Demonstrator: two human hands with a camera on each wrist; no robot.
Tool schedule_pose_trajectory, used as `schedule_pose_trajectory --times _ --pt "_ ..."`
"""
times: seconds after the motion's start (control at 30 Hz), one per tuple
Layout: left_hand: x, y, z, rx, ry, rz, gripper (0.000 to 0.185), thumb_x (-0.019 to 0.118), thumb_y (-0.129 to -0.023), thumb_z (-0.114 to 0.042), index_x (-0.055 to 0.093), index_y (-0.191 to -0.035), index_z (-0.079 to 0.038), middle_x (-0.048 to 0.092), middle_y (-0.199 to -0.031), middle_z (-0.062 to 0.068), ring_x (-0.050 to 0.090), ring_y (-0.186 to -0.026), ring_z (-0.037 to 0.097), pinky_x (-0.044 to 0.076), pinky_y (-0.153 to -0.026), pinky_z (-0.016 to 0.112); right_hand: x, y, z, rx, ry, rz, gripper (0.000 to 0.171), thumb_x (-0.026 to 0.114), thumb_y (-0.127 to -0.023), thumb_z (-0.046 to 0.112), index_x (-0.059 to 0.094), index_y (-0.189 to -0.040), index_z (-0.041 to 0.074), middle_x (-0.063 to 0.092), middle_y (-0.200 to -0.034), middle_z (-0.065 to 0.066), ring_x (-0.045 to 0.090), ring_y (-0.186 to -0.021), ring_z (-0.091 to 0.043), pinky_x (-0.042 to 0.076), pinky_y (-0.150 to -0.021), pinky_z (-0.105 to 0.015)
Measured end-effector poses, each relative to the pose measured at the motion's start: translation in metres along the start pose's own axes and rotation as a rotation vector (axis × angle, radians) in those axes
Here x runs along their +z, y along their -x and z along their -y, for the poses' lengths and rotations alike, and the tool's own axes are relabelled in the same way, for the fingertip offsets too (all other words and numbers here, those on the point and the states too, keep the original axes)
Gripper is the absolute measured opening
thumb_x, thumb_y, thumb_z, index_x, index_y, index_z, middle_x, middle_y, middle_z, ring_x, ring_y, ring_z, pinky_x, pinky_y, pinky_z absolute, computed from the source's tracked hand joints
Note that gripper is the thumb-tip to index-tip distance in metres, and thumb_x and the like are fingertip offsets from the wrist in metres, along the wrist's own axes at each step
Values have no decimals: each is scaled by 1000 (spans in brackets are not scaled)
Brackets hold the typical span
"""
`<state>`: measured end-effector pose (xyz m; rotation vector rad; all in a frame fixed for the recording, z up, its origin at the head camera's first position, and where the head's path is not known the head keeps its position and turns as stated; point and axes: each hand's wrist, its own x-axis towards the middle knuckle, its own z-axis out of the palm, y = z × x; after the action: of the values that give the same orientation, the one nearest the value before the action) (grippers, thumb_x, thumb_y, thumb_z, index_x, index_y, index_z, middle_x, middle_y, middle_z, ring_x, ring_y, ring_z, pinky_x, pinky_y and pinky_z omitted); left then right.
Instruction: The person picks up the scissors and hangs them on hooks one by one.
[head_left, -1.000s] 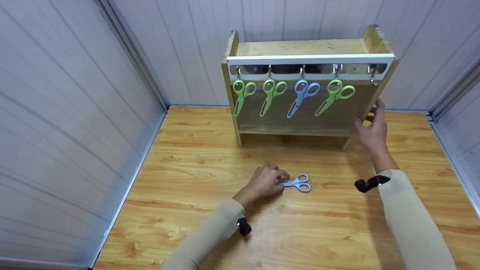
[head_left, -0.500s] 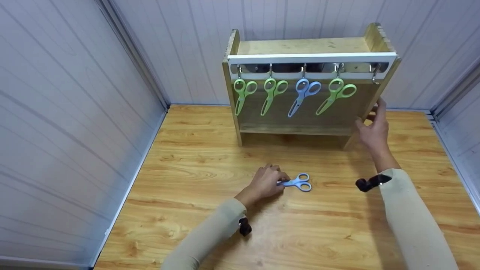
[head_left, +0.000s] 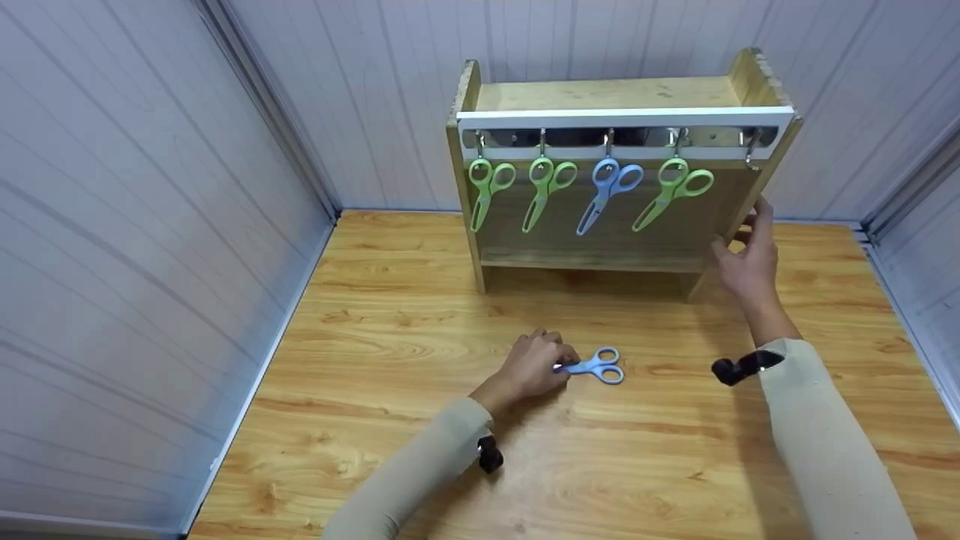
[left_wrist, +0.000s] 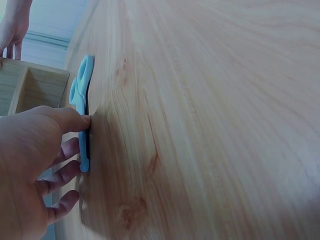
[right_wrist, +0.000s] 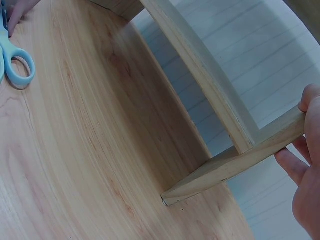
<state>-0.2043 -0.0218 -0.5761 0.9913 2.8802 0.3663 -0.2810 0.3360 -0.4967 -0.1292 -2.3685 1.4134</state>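
- While the blue scissors (head_left: 598,367) lie flat on the tabletop (head_left: 420,322), just in front of the wooden rack (head_left: 615,94), the left hand (head_left: 531,365) pinches their blade end with thumb and curled fingers; a grip that shallow on thin plastic could slip, and the pair might skid across the smooth wood instead of lifting.
- Since the blades sit flush against the tabletop, as the left wrist view shows (left_wrist: 84,122), the fingertips may fail to get under them and only push them along.
- With the right hand (head_left: 744,253) wrapped around the rack's right side panel, thumb in front and fingers behind, any hard tug could tip or slide the rack, which looks light.
- If the rack is jolted, the four pairs hanging on it, three green scissors (head_left: 487,184) and one hanging blue pair (head_left: 607,187), could swing or drop off their hooks.
- One empty hook (head_left: 750,150) shows at the far right, close above the right hand; bringing the scissors there could crowd that hand or knock the nearest green pair (head_left: 673,191).
- Held by the blades, the loops point away from the left hand, so a loop could miss the small hook, I judge.
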Motion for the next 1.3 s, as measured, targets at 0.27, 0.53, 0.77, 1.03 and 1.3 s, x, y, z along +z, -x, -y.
schedule_pose_trajectory --times 0.27,0.53,0.77,1.03,1.3 --pt "1 0 0 -35 37 23 23 83 -102 -29 84 -125 -27 79 -118 -3 69 -111 19 57 -96 43 0 0 0 4 4 2 84 59 -106 6 22 -178 27 54 -151 -14 57 -115 -5 49 -90 -16" --pt "2 -1 5 -8 44 20 18 86 -100 -32 81 -116 -27 78 -109 -5 68 -103 16 55 -89 41 -2 0 1 8 3 20 83 59 -108 10 20 -179 28 53 -156 -17 58 -124 -14 49 -91 -15" --pt "2 0 8 23 71 11 13 88 -98 -33 81 -107 -26 79 -99 -7 68 -94 13 51 -82 36 -1 0 1 14 2 7 83 60 -107 9 22 -178 28 55 -149 -8 58 -117 -5 50 -88 -15" --pt "-4 3 5 5 84 46 15 86 -101 -35 81 -111 -26 86 -105 -9 69 -99 15 48 -86 33 0 -1 0 21 5 1 82 60 -106 8 24 -178 26 54 -143 1 56 -110 2 50 -84 -12" --pt "-2 3 10 31 96 32 15 86 -100 -34 79 -111 -25 87 -104 -8 68 -96 17 50 -84 39 -1 -1 1 7 2 3 83 60 -106 8 23 -178 28 55 -148 -9 57 -113 -3 51 -85 -13"
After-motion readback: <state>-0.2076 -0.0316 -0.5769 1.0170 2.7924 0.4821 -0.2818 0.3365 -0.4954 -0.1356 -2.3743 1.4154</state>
